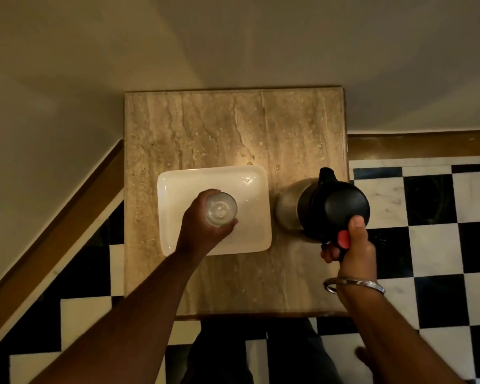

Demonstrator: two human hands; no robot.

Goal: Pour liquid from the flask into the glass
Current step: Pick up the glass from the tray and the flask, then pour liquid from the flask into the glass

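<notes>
The scene is dim and warm, tinted yellow-brown. The brightest patch lies on the tabletop (234, 128) just beyond the white tray (254, 176), which suggests a light from above and ahead. A small glint sits on the tray's far right corner. The right hand (354, 249) is lit on its top, while the left hand (203, 227) and forearm are dark, with little detail. The wall fades into shadow toward the upper left. The wide lens bends straight lines, so the floor tiles (432, 200) skew near the edges. The picture is slightly soft overall.
</notes>
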